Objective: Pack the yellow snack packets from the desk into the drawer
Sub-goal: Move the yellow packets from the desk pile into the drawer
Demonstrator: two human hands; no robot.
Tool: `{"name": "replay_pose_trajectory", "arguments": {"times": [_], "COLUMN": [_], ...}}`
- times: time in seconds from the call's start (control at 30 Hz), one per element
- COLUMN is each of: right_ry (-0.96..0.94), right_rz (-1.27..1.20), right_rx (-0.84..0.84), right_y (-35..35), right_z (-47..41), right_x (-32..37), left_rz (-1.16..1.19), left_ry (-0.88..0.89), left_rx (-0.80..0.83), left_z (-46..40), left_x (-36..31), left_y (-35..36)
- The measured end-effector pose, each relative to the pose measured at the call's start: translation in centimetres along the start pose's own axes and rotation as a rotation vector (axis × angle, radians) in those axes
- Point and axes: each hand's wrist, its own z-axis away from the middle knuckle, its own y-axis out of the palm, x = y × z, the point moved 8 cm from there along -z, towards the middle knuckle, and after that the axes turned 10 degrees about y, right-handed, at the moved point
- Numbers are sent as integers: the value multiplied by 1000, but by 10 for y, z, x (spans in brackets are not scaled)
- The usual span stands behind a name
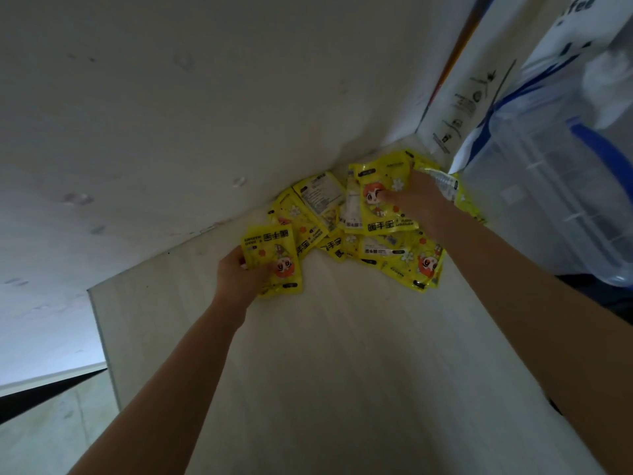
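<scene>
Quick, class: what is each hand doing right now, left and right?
Left hand: grips one yellow packet at the pile's near left edge.
Right hand: grips another packet lifted at the top of the pile.

The yellow packet (380, 197) gripped by the right hand (416, 200), at about one o'clock from the frame's middle, carries three large black Chinese characters along its lower edge, reading roughly "暖手宝", with small Latin letters beside them that look like "HAND WARMER". The packet (272, 258) held by the left hand (236, 279), at about eleven o'clock, shows the same characters upside down. Other packets in the pile (376, 248) repeat them partly hidden. The white bag (455, 108) at two o'clock bears small print too blurred to read, and letters "fee" show at the top right corner.
</scene>
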Motion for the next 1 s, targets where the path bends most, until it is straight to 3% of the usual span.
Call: {"name": "replay_pose_trajectory", "arguments": {"times": [0.27,0.6,1.0], "right_ry": [-40,57,136], "right_rz": [-238,-340,-459], "right_rx": [11,38,-78], "right_y": [-11,-2,19], "right_z": [97,228,330], "right_x": [-52,-154,-244], "left_rz": [75,121,23], "left_ry": [-47,-41,13], "left_rx": [17,64,321], "left_z": [63,167,253], "left_x": [23,41,65], "left_y": [11,15,23]}}
